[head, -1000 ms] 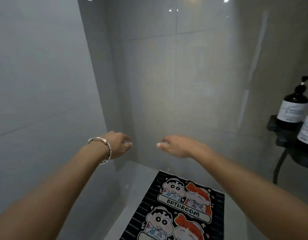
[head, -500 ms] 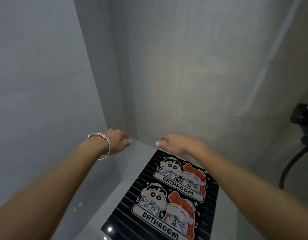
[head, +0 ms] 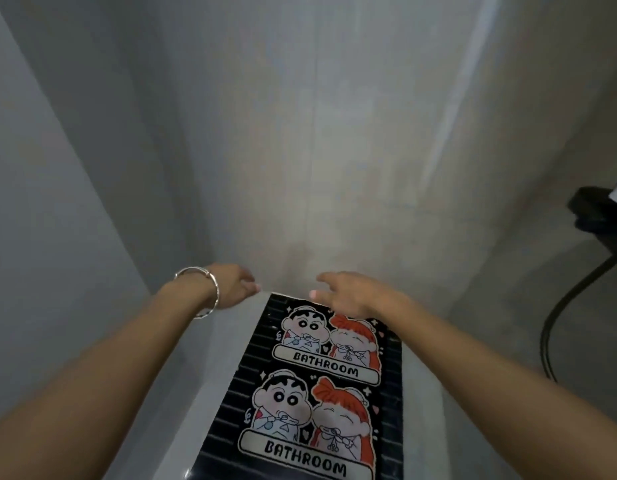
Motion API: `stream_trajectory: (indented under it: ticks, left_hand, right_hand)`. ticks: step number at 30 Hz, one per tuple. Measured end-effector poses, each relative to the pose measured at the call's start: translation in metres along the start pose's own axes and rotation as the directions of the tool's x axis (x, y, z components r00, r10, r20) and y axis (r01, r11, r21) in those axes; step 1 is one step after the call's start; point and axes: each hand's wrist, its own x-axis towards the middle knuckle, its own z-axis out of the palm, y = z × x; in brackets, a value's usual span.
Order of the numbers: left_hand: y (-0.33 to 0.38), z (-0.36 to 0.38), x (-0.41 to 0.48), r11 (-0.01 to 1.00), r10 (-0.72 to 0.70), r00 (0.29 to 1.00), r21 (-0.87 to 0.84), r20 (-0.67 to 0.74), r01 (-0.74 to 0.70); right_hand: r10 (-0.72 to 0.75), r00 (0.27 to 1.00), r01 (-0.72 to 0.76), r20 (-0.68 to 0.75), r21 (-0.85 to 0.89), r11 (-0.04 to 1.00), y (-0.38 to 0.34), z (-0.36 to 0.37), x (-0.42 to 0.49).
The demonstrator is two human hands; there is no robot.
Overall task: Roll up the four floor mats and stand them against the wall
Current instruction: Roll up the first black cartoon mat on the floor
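Observation:
A black ribbed floor mat point(head: 392, 375) lies flat on the pale floor, printed with two cartoon pictures and the word BATHROOM. Its far end reaches the foot of the grey wall point(head: 317, 168). My left hand point(head: 231, 285), with a silver bracelet on the wrist, hovers just left of the mat's far left corner, fingers apart, holding nothing. My right hand point(head: 352, 292) is over the mat's far edge, fingers spread and empty. Only one mat is in view.
Grey tiled walls close in at left and ahead, forming a corner. A black wall holder point(head: 601, 216) with a dark hose point(head: 556, 317) hangs at the right. Bare pale floor point(head: 196, 375) runs along the mat's left side.
The view has tilted down, so more of the mat shows and the bottles at right have left the frame. Both hands have dropped toward the mat's far edge.

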Motion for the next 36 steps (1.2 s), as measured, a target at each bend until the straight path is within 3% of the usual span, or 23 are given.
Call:
stream_trajectory:
  ticks: [9,16,21,25,32,36]
  left_hand:
    - [0.036,0.037,0.088,0.979,0.199,0.965,0.017,0.171,-0.205]
    - [0.037,0.081,0.132,0.996,0.069,0.981,-0.071,0.180,-0.057]
    - [0.045,0.199,0.160,0.985,-0.101,0.936,-0.101,0.337,0.143]
    - [0.054,0.296,0.198,0.966,-0.149,0.910,-0.141,0.386,0.218]
    - [0.078,0.469,0.255,0.961,-0.086,0.880,-0.194,0.467,0.197]
    - [0.067,0.574,0.271,0.967,-0.080,0.830,-0.158,0.552,0.198]
  right_hand:
    - [0.206,0.970,-0.216,0.130,0.067,0.974,0.067,0.035,0.045]
    - [0.102,0.974,-0.120,0.203,0.079,0.990,0.108,0.076,0.114]
    - [-0.062,0.923,0.025,0.381,0.101,0.995,0.142,0.169,0.156]
    - [-0.115,0.881,0.058,0.458,0.137,0.989,0.178,0.252,0.198]
    - [0.016,0.855,-0.170,0.519,0.251,0.953,0.255,0.434,0.219]
    - [0.071,0.795,-0.270,0.602,0.246,0.931,0.290,0.552,0.233]
